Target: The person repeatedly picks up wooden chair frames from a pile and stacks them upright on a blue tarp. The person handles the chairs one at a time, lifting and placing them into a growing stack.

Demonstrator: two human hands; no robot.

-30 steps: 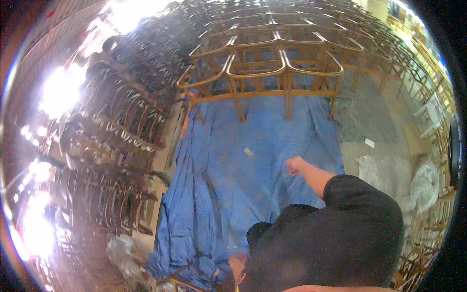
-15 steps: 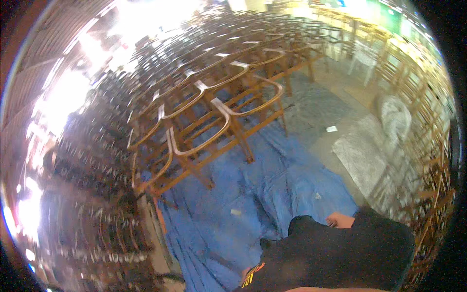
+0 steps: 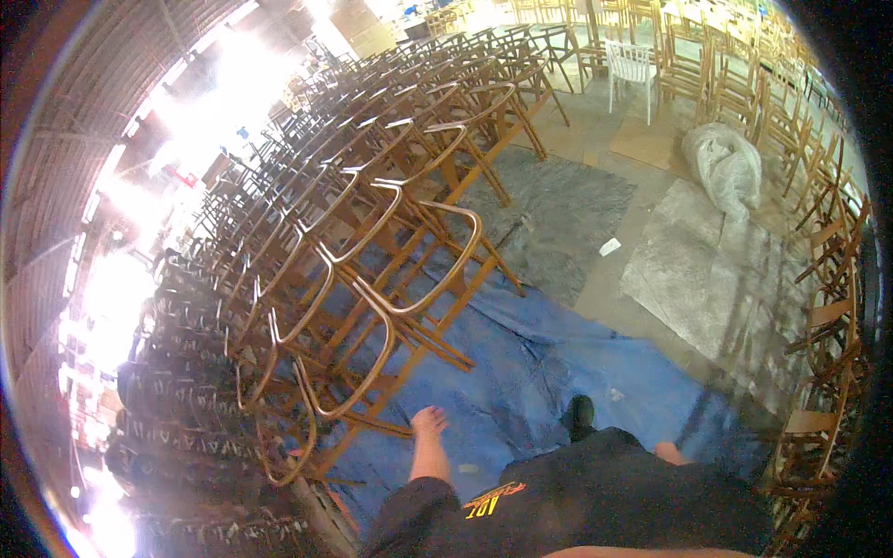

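My left hand (image 3: 429, 421) hangs over the blue tarp with its fingers apart and nothing in it. Just ahead and to its left stand brown wooden chair frames with curved top rails (image 3: 383, 379); a gap between hand and wood is hard to judge. Low on the right, my right hand (image 3: 668, 453) shows only in part beside my dark shirt, its fingers hidden. Beneath me the blue tarp (image 3: 530, 372) lies creased on the floor, with one black shoe (image 3: 579, 416) on it.
Rows of chair frames run far back on the left. Grey sheeting (image 3: 567, 209), a white paper slip (image 3: 609, 246), a pale sheet (image 3: 688, 279) and a bundle of clear wrap (image 3: 726, 172) lie ahead right. Beyond stands a white chair (image 3: 631, 70); stacked wooden frames (image 3: 823, 325) line the right edge.
The view has shifted, with the chair rows now lower and further left. My left forearm and hand have come into sight, while less of my right hand shows.
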